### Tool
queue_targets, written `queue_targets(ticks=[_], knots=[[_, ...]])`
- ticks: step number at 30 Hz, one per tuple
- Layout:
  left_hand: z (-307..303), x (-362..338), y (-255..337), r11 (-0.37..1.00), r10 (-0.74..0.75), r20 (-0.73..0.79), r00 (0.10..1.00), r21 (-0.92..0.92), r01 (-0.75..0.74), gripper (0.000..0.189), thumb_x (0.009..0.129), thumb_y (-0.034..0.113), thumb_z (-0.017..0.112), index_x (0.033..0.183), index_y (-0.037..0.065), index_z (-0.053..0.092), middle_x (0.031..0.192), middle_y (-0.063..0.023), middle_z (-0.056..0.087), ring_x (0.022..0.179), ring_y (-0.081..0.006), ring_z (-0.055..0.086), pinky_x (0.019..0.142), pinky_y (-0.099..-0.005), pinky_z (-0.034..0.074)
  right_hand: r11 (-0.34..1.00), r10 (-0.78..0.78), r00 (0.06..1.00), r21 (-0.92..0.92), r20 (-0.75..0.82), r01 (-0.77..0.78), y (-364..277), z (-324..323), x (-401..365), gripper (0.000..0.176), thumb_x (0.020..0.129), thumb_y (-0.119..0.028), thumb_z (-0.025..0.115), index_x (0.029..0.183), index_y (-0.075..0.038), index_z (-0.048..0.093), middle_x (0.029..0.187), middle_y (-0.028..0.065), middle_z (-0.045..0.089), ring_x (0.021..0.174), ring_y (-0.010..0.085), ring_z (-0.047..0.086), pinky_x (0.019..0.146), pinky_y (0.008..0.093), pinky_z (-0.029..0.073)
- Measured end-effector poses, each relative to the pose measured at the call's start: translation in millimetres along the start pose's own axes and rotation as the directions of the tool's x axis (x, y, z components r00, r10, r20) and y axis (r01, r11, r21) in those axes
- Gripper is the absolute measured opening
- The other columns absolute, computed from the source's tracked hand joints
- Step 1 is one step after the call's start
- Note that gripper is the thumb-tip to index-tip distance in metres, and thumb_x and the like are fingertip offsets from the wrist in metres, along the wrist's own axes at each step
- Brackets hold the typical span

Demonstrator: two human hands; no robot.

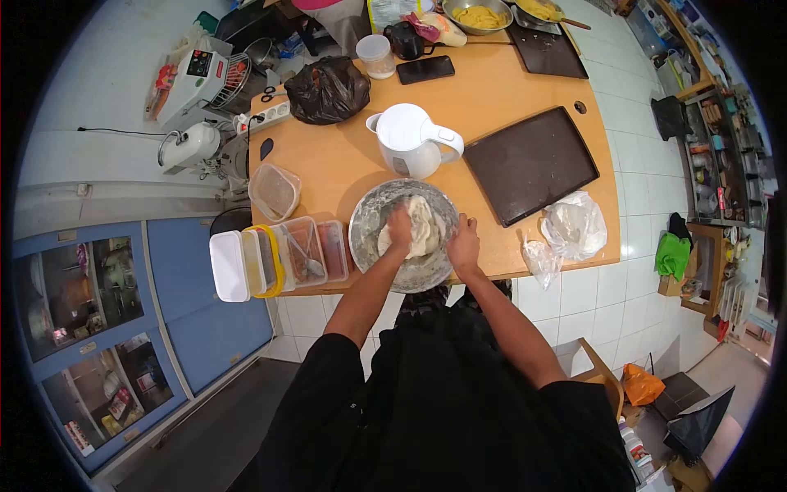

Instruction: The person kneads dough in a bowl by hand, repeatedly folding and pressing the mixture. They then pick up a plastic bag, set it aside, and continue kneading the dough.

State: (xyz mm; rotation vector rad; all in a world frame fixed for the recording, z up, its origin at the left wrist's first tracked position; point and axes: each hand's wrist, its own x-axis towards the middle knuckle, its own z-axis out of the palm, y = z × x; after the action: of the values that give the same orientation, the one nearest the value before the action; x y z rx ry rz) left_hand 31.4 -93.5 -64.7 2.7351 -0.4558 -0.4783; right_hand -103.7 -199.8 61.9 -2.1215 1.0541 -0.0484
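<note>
A round metal bowl point(369, 261) dusted with flour sits at the near edge of the wooden table and holds pale dough point(422, 230). My left hand point(399, 227) is down inside the bowl, pressed against the left part of the dough; its fingers are blurred and partly sunk in it. On the bowl's right rim rests my right hand point(464, 243), its fingers closed over the edge. Just behind the bowl stands a white electric kettle point(410, 139), its handle to the right. Clear plastic containers point(310, 254) stand left of the bowl.
A dark baking tray point(533, 164) and plastic bags point(574, 225) lie on the right of the table point(328, 164). Farther back are a black plastic bag point(328, 90), a phone point(425, 70), a lidded jar point(376, 56) and a power strip point(269, 116). A person point(340, 20) stands beyond.
</note>
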Motion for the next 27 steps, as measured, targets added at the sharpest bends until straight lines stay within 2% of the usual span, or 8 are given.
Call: queue_targets(ticks=[3, 4, 7, 11, 15, 17, 20, 27], knots=[[8.6, 16.4, -23.5, 0.068, -0.094, 0.135, 0.986, -0.988, 0.142, 0.024, 0.086, 0.010, 0.049, 0.105, 0.002, 0.062, 0.088, -0.0164, 0.064, 0.085, -0.0348, 0.062, 0.079, -0.0376, 0.049, 0.999, 0.013, 1.000, -0.031, -0.015, -0.014, -1.0, 1.5, 1.3, 0.034, 0.082, -0.002, 0.057, 0.113, -0.004, 0.041, 0.107, 0.0238, 0.048, 0.085, 0.0477, 0.058, 0.072, 0.0536, 0.049], [-27.3, -8.5, -5.4, 0.492, 0.050, -0.198, 0.979, -0.848, -0.197, 0.023, 0.084, 0.013, 0.055, 0.103, 0.002, 0.061, 0.083, -0.0157, 0.062, 0.082, -0.0374, 0.061, 0.080, -0.0375, 0.048, 0.999, 0.018, 1.000, -0.046, -0.020, -0.019, -0.7, 2.3, 0.7, 0.035, 0.082, -0.002, 0.057, 0.113, -0.004, 0.041, 0.107, 0.0237, 0.048, 0.085, 0.0476, 0.058, 0.072, 0.0535, 0.049], [-67.7, -32.0, -11.7, 0.810, 0.389, -0.262, 0.883, -0.358, -0.464, 0.028, 0.085, 0.011, 0.061, 0.111, 0.000, 0.058, 0.100, -0.0162, 0.062, 0.097, -0.0302, 0.059, 0.090, -0.0357, 0.045, 0.998, 0.020, 0.999, -0.062, -0.046, -0.023, 3.6, 9.1, 2.3, 0.043, 0.075, 0.000, 0.060, 0.113, -0.006, 0.043, 0.108, 0.0213, 0.048, 0.083, 0.0457, 0.059, 0.071, 0.0513, 0.051], [-141.7, -67.3, -13.7, 0.854, 0.477, 0.244, 0.844, -0.355, -0.380, 0.040, 0.080, 0.015, 0.066, 0.117, 0.003, 0.056, 0.118, -0.0166, 0.058, 0.112, -0.0292, 0.054, 0.095, -0.0380, 0.041, 0.999, -0.007, 0.999, -0.049, -0.052, 0.005, 4.6, 9.8, 3.2, 0.044, 0.074, -0.001, 0.060, 0.114, -0.006, 0.042, 0.108, 0.0222, 0.048, 0.082, 0.0463, 0.059, 0.071, 0.0519, 0.051], [-127.7, -82.8, -37.8, 0.756, 0.654, 0.188, 0.733, -0.142, -0.639, 0.034, 0.082, 0.026, 0.059, 0.110, 0.007, 0.063, 0.109, -0.0208, 0.062, 0.111, -0.0361, 0.054, 0.094, -0.0428, 0.041, 0.999, 0.006, 0.999, -0.052, -0.050, -0.008, 8.5, 13.7, 4.4, 0.043, 0.075, -0.002, 0.059, 0.114, -0.007, 0.042, 0.108, 0.0229, 0.048, 0.081, 0.0470, 0.059, 0.071, 0.0527, 0.050], [-93.2, -74.5, -53.1, 0.881, 0.461, 0.349, 0.816, -0.289, -0.374, 0.035, 0.080, 0.031, 0.060, 0.107, 0.010, 0.065, 0.114, -0.0180, 0.062, 0.111, -0.0333, 0.055, 0.094, -0.0479, 0.040, 0.999, 0.011, 0.999, -0.045, -0.051, -0.013, 5.6, 14.4, 4.3, 0.041, 0.076, -0.002, 0.058, 0.113, -0.007, 0.042, 0.108, 0.0234, 0.048, 0.080, 0.0474, 0.059, 0.071, 0.0532, 0.050], [-80.5, -74.1, -23.3, 0.801, 0.509, 0.367, 0.778, 0.128, -0.584, 0.036, 0.085, 0.029, 0.053, 0.116, 0.012, 0.060, 0.121, -0.0137, 0.059, 0.111, -0.0337, 0.055, 0.099, -0.0556, 0.034, 1.000, 0.012, 0.999, -0.024, -0.052, -0.014, 3.0, 11.2, 4.1, 0.037, 0.078, -0.002, 0.056, 0.112, -0.006, 0.041, 0.108, 0.0242, 0.048, 0.080, 0.0480, 0.059, 0.071, 0.0542, 0.049], [-39.4, -64.8, 37.3, 0.913, 0.280, 0.291, 0.915, 0.214, -0.347, 0.041, 0.092, 0.018, 0.040, 0.130, 0.006, 0.048, 0.133, -0.0203, 0.048, 0.111, -0.0367, 0.056, 0.100, -0.0592, 0.032, 1.000, -0.025, 1.000, -0.016, 0.009, 0.025, 12.9, 13.9, 8.5, 0.034, 0.080, -0.003, 0.054, 0.110, -0.004, 0.039, 0.108, 0.0242, 0.048, 0.084, 0.0490, 0.058, 0.072, 0.0556, 0.048]])
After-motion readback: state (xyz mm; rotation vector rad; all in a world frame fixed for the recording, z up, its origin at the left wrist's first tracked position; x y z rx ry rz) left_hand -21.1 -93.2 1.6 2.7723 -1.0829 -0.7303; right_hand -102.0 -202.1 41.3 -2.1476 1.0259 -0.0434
